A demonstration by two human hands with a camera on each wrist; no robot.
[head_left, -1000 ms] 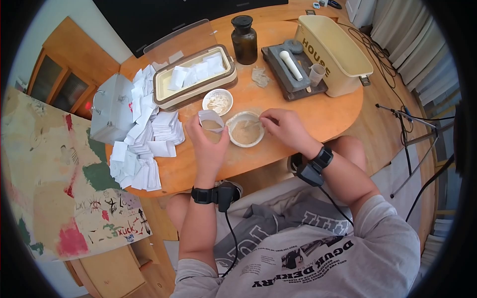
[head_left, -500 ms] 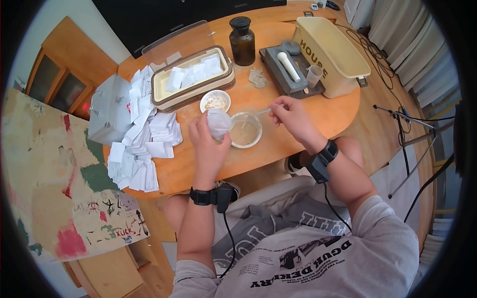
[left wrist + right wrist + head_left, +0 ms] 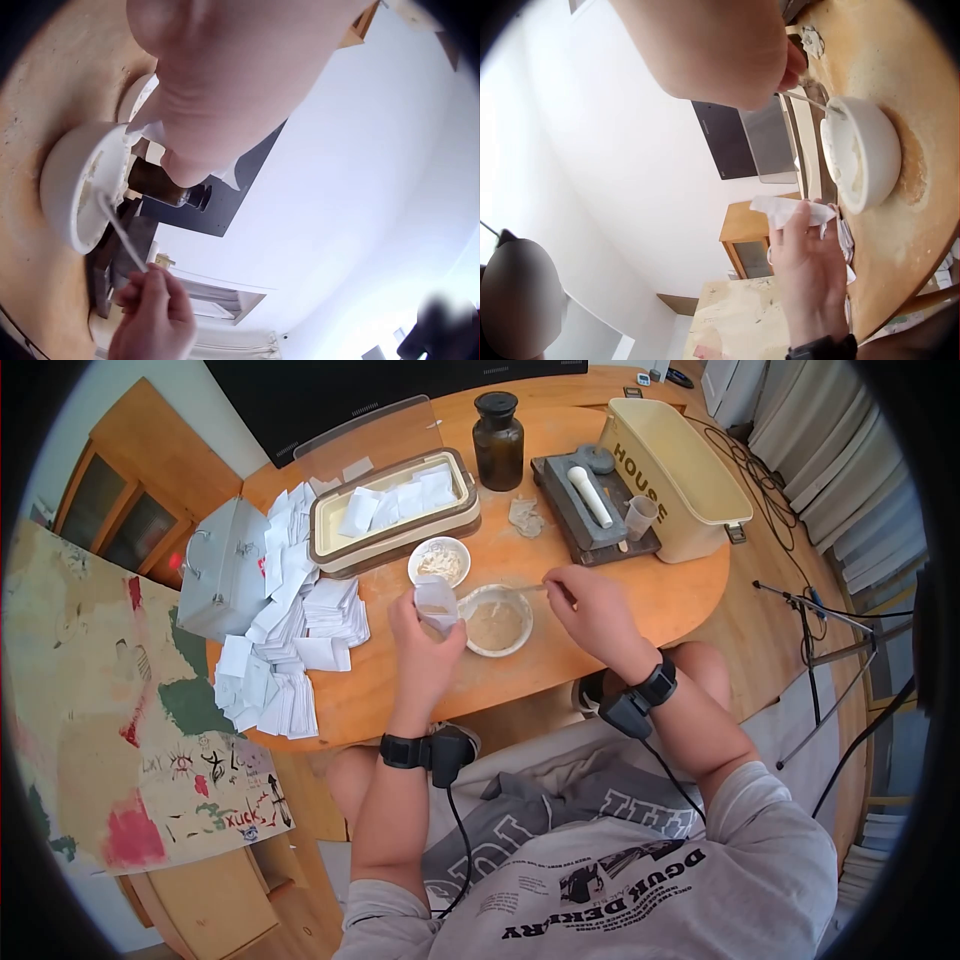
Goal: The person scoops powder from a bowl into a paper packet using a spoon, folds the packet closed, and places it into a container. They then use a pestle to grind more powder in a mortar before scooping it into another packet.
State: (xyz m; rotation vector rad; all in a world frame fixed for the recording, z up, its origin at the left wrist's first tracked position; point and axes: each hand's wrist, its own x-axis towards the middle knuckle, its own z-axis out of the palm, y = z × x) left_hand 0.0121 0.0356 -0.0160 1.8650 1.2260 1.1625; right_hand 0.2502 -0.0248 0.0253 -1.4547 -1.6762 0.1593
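My left hand holds a small white paper packet between thumb and fingers, its mouth spread, left of a white bowl of tan powder. My right hand pinches the handle of a thin spoon, whose tip is inside the bowl in the left wrist view. The right wrist view shows the packet beside the bowl. Behind the packet stands a smaller white bowl with pale material in it.
Many folded white packets are piled at the left by a silver case. A cream tray of packets, a dark jar, a grey device and a cream bin stand behind.
My left hand has raised and tilted the packet from beside the bowl's rim. The right hand lifted with the spoon, then lowered slightly; its tip is at the bowl again.
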